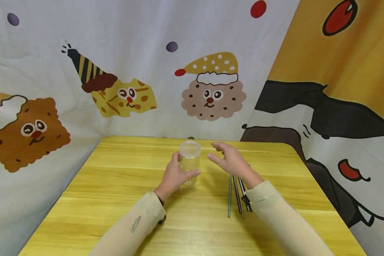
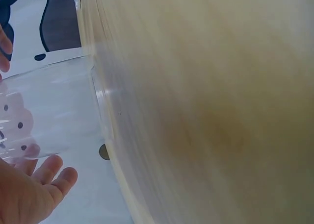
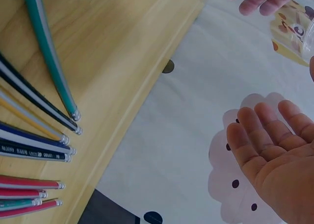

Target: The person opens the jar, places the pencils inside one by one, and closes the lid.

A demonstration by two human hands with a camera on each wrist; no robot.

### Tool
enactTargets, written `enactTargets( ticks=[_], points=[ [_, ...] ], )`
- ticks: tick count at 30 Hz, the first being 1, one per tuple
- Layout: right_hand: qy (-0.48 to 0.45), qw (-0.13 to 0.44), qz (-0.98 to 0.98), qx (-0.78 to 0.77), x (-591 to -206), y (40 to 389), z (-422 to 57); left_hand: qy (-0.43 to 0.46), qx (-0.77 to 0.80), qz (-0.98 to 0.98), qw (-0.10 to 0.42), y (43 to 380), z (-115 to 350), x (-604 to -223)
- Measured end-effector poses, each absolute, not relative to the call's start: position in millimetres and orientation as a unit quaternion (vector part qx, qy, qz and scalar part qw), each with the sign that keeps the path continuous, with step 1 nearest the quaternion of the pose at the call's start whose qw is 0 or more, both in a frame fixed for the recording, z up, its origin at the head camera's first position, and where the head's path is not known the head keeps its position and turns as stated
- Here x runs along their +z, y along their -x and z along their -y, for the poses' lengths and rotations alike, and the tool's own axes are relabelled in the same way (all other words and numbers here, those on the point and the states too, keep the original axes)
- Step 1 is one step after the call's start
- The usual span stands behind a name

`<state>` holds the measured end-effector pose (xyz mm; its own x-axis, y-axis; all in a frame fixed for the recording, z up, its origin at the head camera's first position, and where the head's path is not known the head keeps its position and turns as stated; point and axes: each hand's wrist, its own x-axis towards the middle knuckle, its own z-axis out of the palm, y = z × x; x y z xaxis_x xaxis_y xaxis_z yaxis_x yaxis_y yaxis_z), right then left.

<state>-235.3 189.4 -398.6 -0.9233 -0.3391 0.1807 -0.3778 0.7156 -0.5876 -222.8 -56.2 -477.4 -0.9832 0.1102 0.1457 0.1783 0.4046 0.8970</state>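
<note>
A clear plastic jar (image 1: 189,164) with a pale round rim stands upright near the middle of the table in the head view. My left hand (image 1: 176,176) holds it from the left, thumb across its front and fingers round its far side. To the right of the jar and apart from it, my right hand (image 1: 232,161) is raised with fingers extended and nothing in them. Below that hand lie several pencils (image 3: 37,189) with metal-capped ends, in red, green, yellow and dark colours. The right forearm partly covers these pencils in the head view.
The wooden table (image 1: 115,185) reaches back to a white curtain (image 1: 140,28) printed with cartoon snacks. A yellow, black and white curtain (image 1: 355,89) hangs along the right side. Dark straps circle both wrists below the beige sleeves (image 1: 131,224).
</note>
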Motion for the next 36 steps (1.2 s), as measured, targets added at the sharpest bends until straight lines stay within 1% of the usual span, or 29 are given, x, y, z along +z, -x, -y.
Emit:
enactTargets(
  ticks=[5, 21, 25, 31, 36],
  points=[
    [-0.194, 0.024, 0.926, 0.325, -400, 235, -187, 0.087, -0.546, 0.833, 0.03, 224, 55, -478],
    [-0.199, 0.007, 0.916, 0.347, -399, 234, -184, 0.083, -0.516, 0.851, 0.056, 225, 58, -468],
    [-0.204, 0.0, 0.911, 0.359, -399, 234, -183, 0.088, -0.496, 0.861, 0.076, 225, 59, -465],
    [-0.2, -0.008, 0.906, 0.373, -399, 233, -180, 0.11, -0.434, 0.885, 0.126, 225, 61, -465],
    [-0.204, -0.012, 0.902, 0.381, -400, 233, -180, 0.126, -0.377, 0.904, 0.156, 226, 63, -463]
  ],
)
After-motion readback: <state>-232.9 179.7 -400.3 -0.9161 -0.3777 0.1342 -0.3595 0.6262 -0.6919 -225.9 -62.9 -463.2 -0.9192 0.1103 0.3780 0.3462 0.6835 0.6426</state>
